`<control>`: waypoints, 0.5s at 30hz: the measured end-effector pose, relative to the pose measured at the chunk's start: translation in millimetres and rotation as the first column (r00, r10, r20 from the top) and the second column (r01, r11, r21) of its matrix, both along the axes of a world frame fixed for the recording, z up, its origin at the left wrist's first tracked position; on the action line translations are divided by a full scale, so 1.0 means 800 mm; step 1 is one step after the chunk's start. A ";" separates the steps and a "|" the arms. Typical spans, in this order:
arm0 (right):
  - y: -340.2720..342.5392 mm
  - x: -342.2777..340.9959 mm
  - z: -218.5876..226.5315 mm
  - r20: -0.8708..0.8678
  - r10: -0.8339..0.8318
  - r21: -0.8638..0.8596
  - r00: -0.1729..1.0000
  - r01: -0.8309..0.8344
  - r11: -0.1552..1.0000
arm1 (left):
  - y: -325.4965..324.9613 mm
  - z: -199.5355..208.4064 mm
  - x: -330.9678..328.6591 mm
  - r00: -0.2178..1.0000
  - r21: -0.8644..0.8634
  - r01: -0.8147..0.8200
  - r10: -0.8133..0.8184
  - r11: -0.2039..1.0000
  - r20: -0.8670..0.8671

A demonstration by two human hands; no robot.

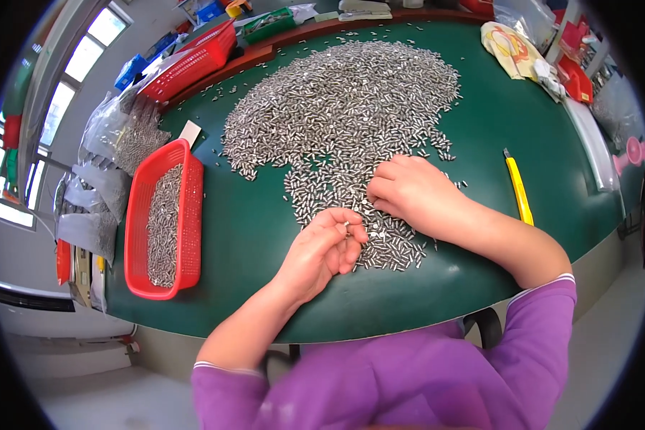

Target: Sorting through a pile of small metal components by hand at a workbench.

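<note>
A big heap of small silvery metal pins (344,93) lies across the middle of the green table, and a thinner spread of them reaches toward me. My left hand (324,247) is at the near left edge of this spread, palm turned up and fingers curled in. A small shiny pin shows between its thumb and fingertips. Just to the right and farther off, my right hand (412,192) rests on the spread with its fingers bent down. Those fingertips are among the pins, and whatever they grip is hidden. Loose pins lie between and below both hands.
Left of the heap stands a red plastic basket (192,247) part-filled with pins. Clear bags of pins (97,190) sit beyond it. A yellow box cutter (519,192) lies on the right, near a patterned cloth (510,50). Another red basket (193,63) stands at the back left.
</note>
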State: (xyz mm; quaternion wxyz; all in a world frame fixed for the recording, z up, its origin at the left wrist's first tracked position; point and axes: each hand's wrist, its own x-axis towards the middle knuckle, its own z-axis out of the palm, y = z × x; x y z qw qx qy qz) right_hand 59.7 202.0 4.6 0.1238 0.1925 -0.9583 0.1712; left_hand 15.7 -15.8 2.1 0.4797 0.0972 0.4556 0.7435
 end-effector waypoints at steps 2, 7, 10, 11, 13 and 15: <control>-0.004 -0.001 -0.001 -0.093 -0.001 -0.009 0.996 0.000 1.000 | 0.001 0.001 -0.001 1.000 -0.009 0.001 -0.002 1.000 -0.029; -0.025 0.005 0.027 -0.042 0.097 -0.404 0.994 -0.106 0.908 | -0.005 -0.006 0.000 0.999 0.032 0.035 -0.035 0.999 -0.015; -0.033 0.016 0.027 0.067 0.180 -0.629 0.981 -0.099 0.771 | -0.003 -0.004 0.002 0.996 0.033 0.080 -0.078 0.996 -0.047; -0.034 0.015 0.024 0.073 0.192 -0.662 0.979 -0.097 0.743 | -0.004 -0.003 0.002 0.995 0.028 0.089 -0.087 0.996 -0.055; -0.034 0.014 0.025 0.049 0.175 -0.638 0.983 -0.104 0.763 | -0.005 -0.003 0.001 0.995 0.015 0.081 -0.080 0.997 -0.060; -0.032 0.016 0.032 -0.011 0.116 -0.507 0.993 -0.105 0.855 | -0.003 -0.003 0.002 0.997 -0.011 0.052 -0.053 0.999 -0.058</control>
